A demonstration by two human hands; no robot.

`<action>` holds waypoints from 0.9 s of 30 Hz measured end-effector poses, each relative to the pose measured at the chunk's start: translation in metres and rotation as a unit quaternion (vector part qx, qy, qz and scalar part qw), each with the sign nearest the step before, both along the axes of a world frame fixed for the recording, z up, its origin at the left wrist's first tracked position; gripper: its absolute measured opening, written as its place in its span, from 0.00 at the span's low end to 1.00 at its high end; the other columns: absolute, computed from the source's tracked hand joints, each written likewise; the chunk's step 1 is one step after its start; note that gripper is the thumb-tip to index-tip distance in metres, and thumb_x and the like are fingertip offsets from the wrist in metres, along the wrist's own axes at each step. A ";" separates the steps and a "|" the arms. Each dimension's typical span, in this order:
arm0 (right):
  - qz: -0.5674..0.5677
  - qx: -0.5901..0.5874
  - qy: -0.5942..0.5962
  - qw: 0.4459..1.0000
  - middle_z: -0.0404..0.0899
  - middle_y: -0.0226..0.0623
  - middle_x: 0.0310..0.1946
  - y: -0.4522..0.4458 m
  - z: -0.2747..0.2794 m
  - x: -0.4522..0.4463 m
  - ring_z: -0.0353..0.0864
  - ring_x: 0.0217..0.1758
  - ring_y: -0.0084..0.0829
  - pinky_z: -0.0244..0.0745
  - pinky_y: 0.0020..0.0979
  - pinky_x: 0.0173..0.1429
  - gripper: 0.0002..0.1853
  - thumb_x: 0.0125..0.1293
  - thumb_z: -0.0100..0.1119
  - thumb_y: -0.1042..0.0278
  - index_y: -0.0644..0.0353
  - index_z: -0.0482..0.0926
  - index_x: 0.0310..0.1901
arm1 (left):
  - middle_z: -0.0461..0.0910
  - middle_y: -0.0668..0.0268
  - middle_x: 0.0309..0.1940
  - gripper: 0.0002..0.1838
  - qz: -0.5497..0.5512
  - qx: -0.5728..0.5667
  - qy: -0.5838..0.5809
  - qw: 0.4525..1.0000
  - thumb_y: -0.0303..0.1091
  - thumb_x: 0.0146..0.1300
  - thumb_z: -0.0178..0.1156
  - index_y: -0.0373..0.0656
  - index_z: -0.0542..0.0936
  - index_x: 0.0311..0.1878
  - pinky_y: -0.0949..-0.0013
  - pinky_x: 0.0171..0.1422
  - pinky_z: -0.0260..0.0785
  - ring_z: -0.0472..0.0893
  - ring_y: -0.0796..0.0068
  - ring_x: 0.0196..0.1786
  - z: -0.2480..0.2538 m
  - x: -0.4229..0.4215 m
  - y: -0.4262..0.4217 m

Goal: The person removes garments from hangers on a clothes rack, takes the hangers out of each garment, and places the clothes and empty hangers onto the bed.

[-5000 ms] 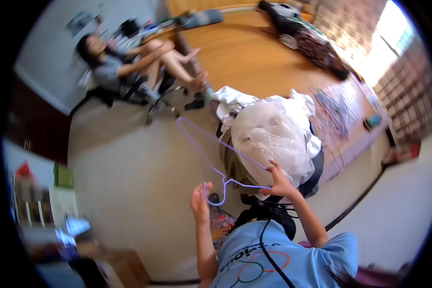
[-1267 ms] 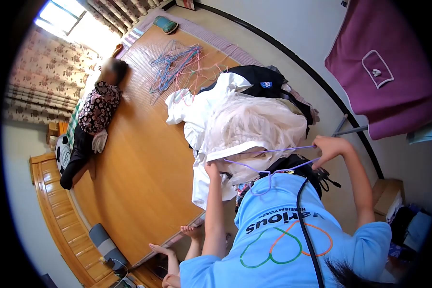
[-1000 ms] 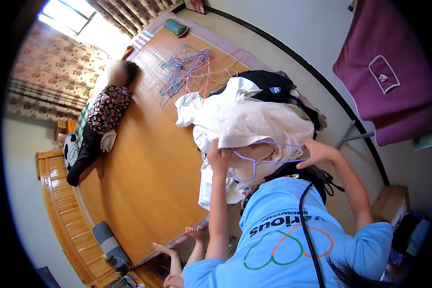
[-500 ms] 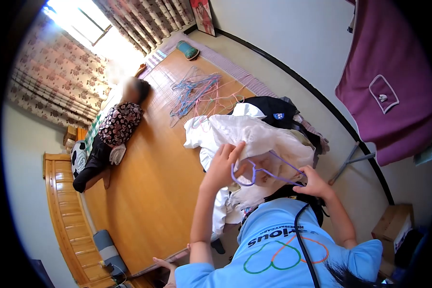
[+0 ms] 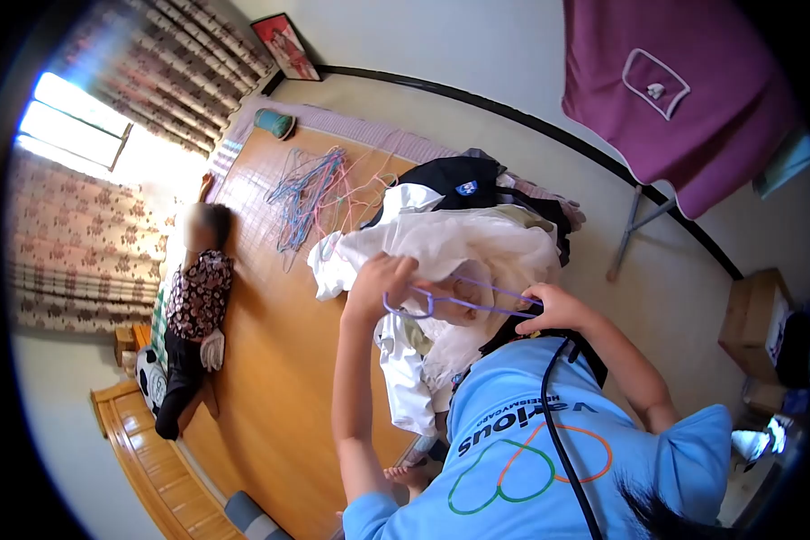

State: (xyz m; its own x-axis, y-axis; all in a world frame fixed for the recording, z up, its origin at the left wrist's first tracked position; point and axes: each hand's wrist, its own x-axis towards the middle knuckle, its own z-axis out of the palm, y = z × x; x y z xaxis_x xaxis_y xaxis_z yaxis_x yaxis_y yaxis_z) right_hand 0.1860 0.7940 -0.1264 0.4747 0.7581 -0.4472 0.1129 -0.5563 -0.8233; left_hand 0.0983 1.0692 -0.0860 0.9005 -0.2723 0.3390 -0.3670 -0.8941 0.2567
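Note:
My left hand point(image 5: 382, 286) is closed on the upper edge of a sheer white garment point(image 5: 508, 236), which spreads over the pile in front of me. A purple clothes hanger point(image 5: 486, 309) lies across the garment, its hook curving beside my left fingers. My right hand point(image 5: 556, 309) grips the other end of the hanger between thumb and fingers. Part of the hanger is hidden by the sheer cloth and my fingers. Below my left hand hangs a white piece of clothing point(image 5: 403, 378).
Dark clothing point(image 5: 459, 180) lies behind the white garment. Tangled blue and pink hangers point(image 5: 310, 198) rest on the wooden bed surface point(image 5: 279, 396), near a green cushion point(image 5: 274, 123). Another person point(image 5: 198, 306) lies along the far left side. A purple cover point(image 5: 684, 99) hangs at right; a cardboard box point(image 5: 751, 324) stands below.
My view has turned and shifted. My left hand has drawn its fingers in on the white cloth. The hanger now looks flatter, and my right hand still has its end.

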 end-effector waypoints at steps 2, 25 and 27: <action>0.037 0.008 0.058 0.998 0.71 0.44 0.33 -0.011 0.004 0.003 0.71 0.38 0.34 0.65 0.26 0.42 0.34 0.28 0.65 0.48 0.69 0.71 0.35 | 0.65 0.70 0.11 0.13 -0.059 -0.022 -0.001 0.998 0.40 0.40 0.57 0.45 0.65 0.19 0.71 0.22 0.58 0.68 0.69 0.16 0.011 -0.005 -0.015; -0.197 0.294 -0.128 0.927 0.72 0.31 0.29 0.015 0.023 0.035 0.69 0.33 0.21 0.63 0.20 0.39 0.05 0.47 0.56 0.72 0.63 0.72 0.26 | 0.69 0.56 0.16 0.10 0.102 0.199 -0.198 0.954 0.38 0.55 0.47 0.42 0.71 0.28 0.66 0.24 0.61 0.70 0.56 0.22 0.223 0.087 0.040; -0.206 0.386 -0.138 0.889 0.72 0.33 0.28 0.059 0.035 0.028 0.69 0.31 0.22 0.63 0.21 0.37 0.06 0.47 0.56 0.71 0.64 0.72 0.25 | 0.70 0.57 0.16 0.11 0.061 0.187 -0.244 0.950 0.40 0.56 0.45 0.44 0.71 0.29 0.63 0.24 0.61 0.71 0.56 0.22 0.250 0.102 0.031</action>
